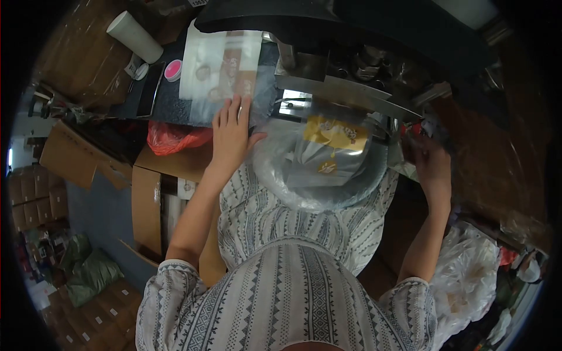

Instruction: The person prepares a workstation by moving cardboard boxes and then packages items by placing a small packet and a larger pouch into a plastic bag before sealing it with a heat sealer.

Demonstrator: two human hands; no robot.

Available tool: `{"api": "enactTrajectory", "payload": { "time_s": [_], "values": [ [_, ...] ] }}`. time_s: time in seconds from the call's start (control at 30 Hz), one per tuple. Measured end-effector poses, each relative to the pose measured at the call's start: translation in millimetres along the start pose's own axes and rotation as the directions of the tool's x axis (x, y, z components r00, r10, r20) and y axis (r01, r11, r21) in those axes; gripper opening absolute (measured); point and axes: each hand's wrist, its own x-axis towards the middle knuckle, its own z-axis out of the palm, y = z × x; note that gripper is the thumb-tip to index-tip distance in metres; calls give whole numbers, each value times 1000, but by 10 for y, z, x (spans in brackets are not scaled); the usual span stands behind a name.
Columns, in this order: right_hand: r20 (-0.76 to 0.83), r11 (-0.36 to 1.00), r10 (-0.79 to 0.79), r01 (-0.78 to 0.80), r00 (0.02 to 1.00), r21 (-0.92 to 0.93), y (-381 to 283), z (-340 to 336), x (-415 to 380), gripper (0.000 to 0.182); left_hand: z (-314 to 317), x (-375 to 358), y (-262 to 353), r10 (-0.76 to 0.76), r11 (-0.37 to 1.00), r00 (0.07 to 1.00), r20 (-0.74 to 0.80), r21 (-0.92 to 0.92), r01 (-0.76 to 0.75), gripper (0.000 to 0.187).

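Note:
My left hand [232,130] lies flat, fingers stretched out, on the near end of a stack of printed plastic pouches [202,64] with brown and white print. At the right, my right hand [431,162] is partly blurred, its fingers curled beside a pale translucent sheet-like piece [401,157]; what it grips is hard to make out. Between the hands, a clear pouch with a yellow printed band [331,149] rests on a round plastic-covered surface [281,187] over my lap. Just beyond it stands a machine with a metal bar [345,88].
A dark machine housing [328,20] overhangs the work spot. Left on the bench are a white cup [134,37], a pink round container [173,70] and a phone-like dark slab [150,89]. A red bag [175,137] hangs below. Cardboard boxes [146,205] and a white plastic bag [465,269] flank me.

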Motion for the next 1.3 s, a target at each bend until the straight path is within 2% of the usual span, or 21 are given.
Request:
{"api": "enactTrajectory", "payload": {
  "time_s": [0.1, 0.17, 0.27, 0.33, 0.4, 0.47, 0.6, 0.67, 0.7, 0.77, 0.8, 0.87, 0.93, 0.97, 1.0, 1.03, 1.13, 1.17, 1.2, 1.27, 1.3],
  "values": [
    [51, 952, -109, 89, 993, 293, -373, -74, -81, 24, -364, -147, 1, -56, 956, 984, 169, -277, 102, 32],
    [104, 887, -209, 143, 972, 438, -706, -7, -114, 23, -554, -182, 96, -263, 829, 932, 249, -436, 350, 20],
    [146, 829, -363, 247, 920, 501, -1125, 165, -136, 22, -803, -123, 358, -267, 817, 959, 90, -507, 275, 11],
    [-83, 758, -624, 627, 777, 179, -1217, 247, -100, 22, -973, -81, 432, -241, 798, 965, 102, -546, 257, 11],
    [-56, 738, -643, 638, 764, 221, -1220, 272, -105, 24, -998, -76, 486, -214, 773, 970, 118, -586, 242, 12],
    [-29, 718, -662, 644, 749, 263, -1188, 305, -107, 27, -954, -93, 539, 11, 761, 996, 84, -647, 46, 10],
    [110, 782, -501, 395, 858, 483, -1032, 326, -34, 32, -759, -48, 772, 128, 566, 928, 351, -794, 222, 11],
    [150, 832, -370, 255, 917, 493, -946, 278, 0, 33, -521, 24, 894, 105, 258, 787, 608, -781, 569, 14],
    [85, 851, -331, 259, 940, 456, -889, 249, -4, 34, -498, 167, 921, 104, 257, 789, 606, -782, 567, 14],
    [21, 872, -287, 253, 958, 419, -742, 181, -33, 34, -488, 486, 950, 144, 195, 583, 800, -600, 776, 22],
    [-6, 886, -299, 280, 954, 370, -652, 140, -66, 34, -400, 513, 972, 148, 194, 579, 802, -598, 778, 22],
    [-31, 897, -313, 306, 949, 318, -480, 45, -116, 35, -234, 512, 1004, 150, -223, 559, 815, -523, 822, 30],
    [-60, 963, 48, -31, 997, 269, -304, -58, -172, 32, -265, 499, 1036, 144, -251, 549, 823, -506, 825, 33],
    [-56, 962, 52, -35, 997, 272, -154, -89, -183, 32, -284, 489, 1038, 135, -280, 540, 831, -491, 825, 37],
    [-114, 989, 72, -85, 991, -117, 25, -110, -196, 30, -296, 482, 991, 138, -276, 535, 833, -487, 829, 37],
    [-179, 862, 64, -145, 982, -487, 148, -115, -204, 28, -305, 492, 875, 158, -108, 574, 804, -564, 819, 38],
    [-118, 818, 144, -185, 983, -545, 328, -74, -255, 19, -362, 754, 169, 230, 154, 566, 791, -604, 782, 36],
    [-120, 817, 145, -187, 982, -546, 359, -48, -226, 19, -282, 882, -116, -8, 297, 681, 732, -648, 701, 36],
    [-106, 809, 187, -214, 977, -548, 378, -9, -173, 21, -172, 1009, -397, -226, 448, 768, 599, -637, 628, 36],
    [-94, 801, 231, -244, 968, -547, 335, 48, -93, 25, 273, 1094, -875, -133, 950, 987, 88, -272, 153, 49],
    [-80, 860, 201, -215, 976, -462, 250, 82, -61, 23, 504, 967, -865, -130, 951, 988, 83, -271, 148, 49]
  ]
}}
